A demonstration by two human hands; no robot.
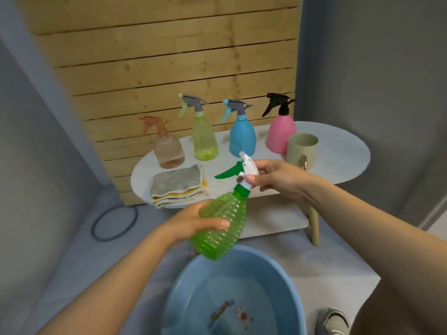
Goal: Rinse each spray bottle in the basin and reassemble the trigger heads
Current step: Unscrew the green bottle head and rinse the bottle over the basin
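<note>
Green spray bottle (219, 228) held tilted over basin (183, 281), frame centre: left hand (193, 221) grips body, right hand (273, 176) fingers pinch trigger head (245, 169), likely to twist it.

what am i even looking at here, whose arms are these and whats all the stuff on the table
There is no machine here. The single picture comes from a camera worn on a person's head, looking forward and down, so the two arms are that person's own.

The left hand grips the body of a ribbed green spray bottle, tilted above a blue basin on the floor. The right hand pinches its white and green trigger head, which sits at the bottle's neck.

Behind, a low white table carries four more spray bottles with heads on: peach, yellow-green, blue and pink. Beside the pink one stands a beige cup, and at the front left lies a folded grey cloth.
</note>
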